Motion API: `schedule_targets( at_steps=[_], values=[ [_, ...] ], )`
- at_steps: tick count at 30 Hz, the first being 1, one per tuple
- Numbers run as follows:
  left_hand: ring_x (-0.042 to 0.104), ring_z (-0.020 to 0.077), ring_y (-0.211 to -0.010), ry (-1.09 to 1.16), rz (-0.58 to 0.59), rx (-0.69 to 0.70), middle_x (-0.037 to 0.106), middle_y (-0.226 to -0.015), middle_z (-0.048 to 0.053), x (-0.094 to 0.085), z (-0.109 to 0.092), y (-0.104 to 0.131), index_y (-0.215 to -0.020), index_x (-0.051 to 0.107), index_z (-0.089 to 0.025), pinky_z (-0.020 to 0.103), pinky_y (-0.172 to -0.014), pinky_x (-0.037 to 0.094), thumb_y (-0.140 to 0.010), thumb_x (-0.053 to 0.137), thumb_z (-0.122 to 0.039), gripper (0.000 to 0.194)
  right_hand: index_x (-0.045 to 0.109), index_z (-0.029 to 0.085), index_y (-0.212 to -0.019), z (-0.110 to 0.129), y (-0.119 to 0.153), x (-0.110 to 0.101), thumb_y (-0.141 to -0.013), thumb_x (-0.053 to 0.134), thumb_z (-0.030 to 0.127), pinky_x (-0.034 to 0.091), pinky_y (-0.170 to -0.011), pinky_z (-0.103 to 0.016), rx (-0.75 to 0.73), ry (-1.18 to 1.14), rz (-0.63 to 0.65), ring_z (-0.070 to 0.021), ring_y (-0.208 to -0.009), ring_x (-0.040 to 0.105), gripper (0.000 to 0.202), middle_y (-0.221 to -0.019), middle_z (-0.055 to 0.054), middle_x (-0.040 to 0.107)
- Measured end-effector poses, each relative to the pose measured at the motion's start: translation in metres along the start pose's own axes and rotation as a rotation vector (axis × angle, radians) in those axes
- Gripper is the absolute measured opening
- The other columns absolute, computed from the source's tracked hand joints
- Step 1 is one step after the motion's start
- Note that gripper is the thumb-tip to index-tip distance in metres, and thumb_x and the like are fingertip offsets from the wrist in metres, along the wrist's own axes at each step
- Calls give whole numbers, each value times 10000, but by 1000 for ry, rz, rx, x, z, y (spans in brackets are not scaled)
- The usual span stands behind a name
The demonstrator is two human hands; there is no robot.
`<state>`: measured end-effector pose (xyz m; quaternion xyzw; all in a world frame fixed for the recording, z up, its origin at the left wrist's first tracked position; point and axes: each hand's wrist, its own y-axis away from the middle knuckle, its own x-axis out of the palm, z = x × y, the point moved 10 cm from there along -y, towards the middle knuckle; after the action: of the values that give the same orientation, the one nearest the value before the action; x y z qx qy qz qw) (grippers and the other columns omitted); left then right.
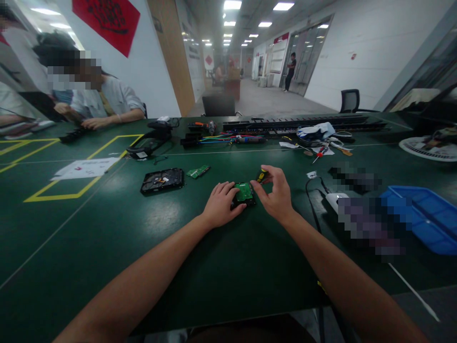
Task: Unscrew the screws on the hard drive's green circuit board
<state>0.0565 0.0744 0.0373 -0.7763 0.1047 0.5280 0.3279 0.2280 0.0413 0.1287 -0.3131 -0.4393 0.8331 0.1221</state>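
Observation:
A small hard drive (pixel 244 191) lies on the green table in front of me, its green circuit board facing up. My left hand (pixel 221 205) grips it from the left, fingers over the far left side and thumb along the near edge. Between the thumb and fingers of my right hand (pixel 275 194) is a black-and-yellow screwdriver (pixel 263 175), tilted over the drive's right edge. The screwdriver's tip is too small to make out. To the left sit a larger black hard drive (pixel 162 180) and a loose green circuit board (pixel 198 171).
A black headset-like device (pixel 152 139) stands back left. Behind the work lie coloured cables (pixel 228 139) and long black strips (pixel 285 125). A red screwdriver (pixel 320 153) is at right, near a blue tray (pixel 424 214). A person (pixel 107 102) sits across at far left.

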Motion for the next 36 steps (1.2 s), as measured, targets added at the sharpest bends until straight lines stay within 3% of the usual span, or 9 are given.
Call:
schedule_targets(
  at_steps=[4, 11, 21, 29, 36],
  values=[
    [460, 365, -1493, 5, 1, -3, 557, -1558, 145, 0, 0, 0, -1399, 614, -216, 602, -1282, 336, -973, 629, -617, 585, 524, 349, -1447, -2, -1, -1, -1000, 674, 305, 649, -842, -483, -1, 20, -3, -251, -980, 690, 473, -1242, -73, 674],
    [465, 364, -1487, -3, 4, -2, 562, -1555, 153, 0, -1, 0, -1395, 617, -203, 601, -1275, 343, -978, 622, -616, 587, 468, 346, -1526, -5, 2, 1, -1014, 622, 273, 652, -874, -500, 17, -9, -7, -261, -1018, 709, 539, -1373, -98, 660],
    [462, 368, -1497, -4, 0, -5, 561, -1555, 149, -1, -2, 0, -1401, 613, -214, 609, -1282, 332, -980, 622, -607, 576, 521, 356, -1468, -2, -2, -1, -1002, 657, 294, 663, -791, -439, 2, 7, -6, -237, -989, 664, 490, -1226, -87, 622],
    [464, 370, -1496, -3, 10, -15, 560, -1556, 160, -1, -2, 0, -1403, 610, -204, 604, -1282, 335, -982, 614, -621, 592, 481, 353, -1513, -3, 2, 4, -1014, 596, 220, 640, -905, -496, 1, -25, 41, -249, -1011, 695, 530, -1316, -90, 658],
    [459, 364, -1499, -11, 7, -6, 554, -1561, 161, 0, -1, 0, -1404, 609, -194, 597, -1287, 330, -980, 618, -620, 601, 489, 361, -1518, -1, -2, 5, -1008, 644, 271, 648, -840, -457, 3, -24, 59, -230, -957, 677, 540, -1243, -82, 620]
  ],
)
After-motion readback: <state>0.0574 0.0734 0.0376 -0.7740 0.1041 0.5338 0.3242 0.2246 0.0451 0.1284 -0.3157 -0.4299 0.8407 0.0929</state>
